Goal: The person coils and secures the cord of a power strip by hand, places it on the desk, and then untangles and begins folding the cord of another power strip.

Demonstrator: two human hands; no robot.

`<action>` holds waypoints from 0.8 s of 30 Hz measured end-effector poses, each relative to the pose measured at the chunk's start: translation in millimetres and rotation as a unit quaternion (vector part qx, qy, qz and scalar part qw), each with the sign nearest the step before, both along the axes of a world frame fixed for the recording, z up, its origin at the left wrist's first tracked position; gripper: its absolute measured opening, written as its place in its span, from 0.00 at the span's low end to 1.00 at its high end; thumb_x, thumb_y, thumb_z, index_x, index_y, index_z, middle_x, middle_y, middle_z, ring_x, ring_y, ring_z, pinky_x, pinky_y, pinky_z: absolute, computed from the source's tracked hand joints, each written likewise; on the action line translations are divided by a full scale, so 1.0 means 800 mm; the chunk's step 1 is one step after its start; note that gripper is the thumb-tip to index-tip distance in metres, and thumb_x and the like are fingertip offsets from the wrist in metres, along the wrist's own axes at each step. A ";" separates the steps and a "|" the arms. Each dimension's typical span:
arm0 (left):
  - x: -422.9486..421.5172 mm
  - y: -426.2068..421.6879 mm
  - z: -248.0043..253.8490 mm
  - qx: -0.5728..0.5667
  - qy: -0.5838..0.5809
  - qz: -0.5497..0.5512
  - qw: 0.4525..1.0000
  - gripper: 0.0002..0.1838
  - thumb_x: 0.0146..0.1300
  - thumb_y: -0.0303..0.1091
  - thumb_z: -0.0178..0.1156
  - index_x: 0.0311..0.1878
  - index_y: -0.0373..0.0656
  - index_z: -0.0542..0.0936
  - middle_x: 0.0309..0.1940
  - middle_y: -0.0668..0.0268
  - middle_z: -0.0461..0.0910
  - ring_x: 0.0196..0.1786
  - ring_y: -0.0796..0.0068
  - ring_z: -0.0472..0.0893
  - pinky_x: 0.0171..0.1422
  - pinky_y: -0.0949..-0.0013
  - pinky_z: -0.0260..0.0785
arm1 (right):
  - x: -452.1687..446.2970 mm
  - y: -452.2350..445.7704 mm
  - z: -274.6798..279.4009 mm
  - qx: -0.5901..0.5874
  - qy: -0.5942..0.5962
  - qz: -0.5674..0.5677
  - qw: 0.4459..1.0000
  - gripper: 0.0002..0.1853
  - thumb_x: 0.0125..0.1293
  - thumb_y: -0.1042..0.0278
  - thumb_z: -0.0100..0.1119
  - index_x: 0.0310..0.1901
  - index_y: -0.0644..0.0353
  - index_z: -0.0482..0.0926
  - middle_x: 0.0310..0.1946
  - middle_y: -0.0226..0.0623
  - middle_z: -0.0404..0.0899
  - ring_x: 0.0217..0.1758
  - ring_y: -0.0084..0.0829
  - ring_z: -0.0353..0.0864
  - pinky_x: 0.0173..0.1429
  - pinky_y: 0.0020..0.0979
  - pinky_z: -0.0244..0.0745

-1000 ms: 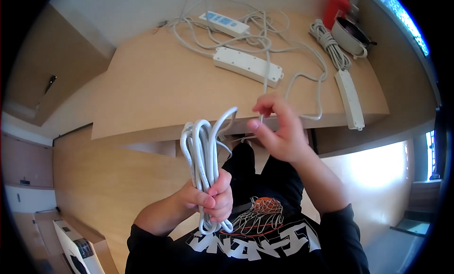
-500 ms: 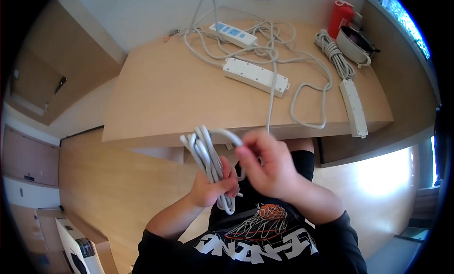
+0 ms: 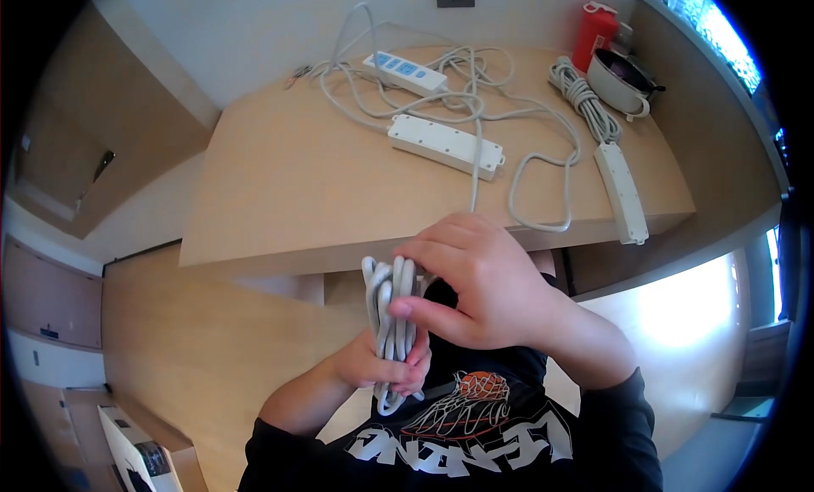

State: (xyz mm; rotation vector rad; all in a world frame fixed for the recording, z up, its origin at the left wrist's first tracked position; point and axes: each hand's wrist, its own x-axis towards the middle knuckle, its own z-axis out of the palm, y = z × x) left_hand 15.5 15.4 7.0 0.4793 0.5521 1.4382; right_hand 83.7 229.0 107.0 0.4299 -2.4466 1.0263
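Left grip (image 3: 373,363) closed round the lower part of the cable bundle (image 3: 384,304). Right grip (image 3: 487,280) at the upper loops, thumb and fingertips laid on them; cannot tell how firmly. Judged risks: loops above left grip could fan out if right grip slackens. Cord (image 3: 475,191) drops from table (image 3: 280,195) behind right grip, any join hidden; if it links to the bundle, a tug could shift the power strip (image 3: 437,140) it crosses.

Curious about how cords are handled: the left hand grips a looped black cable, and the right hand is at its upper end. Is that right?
Nearly: in the head view, the looped cable is whitish-grey, not black. The left hand and right hand are as you say.
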 end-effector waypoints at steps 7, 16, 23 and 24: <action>0.003 -0.003 0.003 0.014 0.093 0.001 0.996 0.12 0.57 0.25 0.66 0.34 0.42 0.70 0.23 0.65 0.74 0.24 0.75 0.74 0.30 0.71 0.69 | 0.004 -0.005 -0.010 -0.106 -0.075 0.077 0.988 0.19 0.61 0.62 0.70 0.49 0.67 0.83 0.32 0.45 0.83 0.33 0.44 0.82 0.39 0.35 0.75; -0.002 0.005 0.010 -0.009 0.124 -0.027 0.992 0.13 0.61 0.30 0.68 0.33 0.44 0.69 0.23 0.68 0.73 0.24 0.78 0.74 0.30 0.74 0.67 | 0.007 0.009 -0.007 -0.064 -0.076 0.082 0.992 0.16 0.60 0.65 0.70 0.45 0.67 0.85 0.27 0.45 0.82 0.30 0.41 0.81 0.36 0.34 0.74; -0.009 0.007 0.015 -0.004 0.047 -0.062 0.997 0.15 0.62 0.30 0.68 0.33 0.45 0.68 0.21 0.68 0.71 0.21 0.78 0.71 0.27 0.73 0.65 | 0.001 0.022 -0.005 -0.030 -0.059 0.088 0.994 0.16 0.61 0.65 0.69 0.47 0.67 0.85 0.25 0.44 0.81 0.28 0.42 0.79 0.34 0.36 0.72; -0.009 0.006 0.016 -0.007 0.027 -0.063 0.998 0.15 0.62 0.30 0.68 0.33 0.44 0.68 0.20 0.68 0.71 0.21 0.78 0.71 0.26 0.72 0.65 | -0.001 0.022 -0.005 -0.041 -0.074 0.087 0.993 0.17 0.61 0.65 0.69 0.48 0.67 0.84 0.27 0.45 0.82 0.30 0.42 0.80 0.36 0.36 0.73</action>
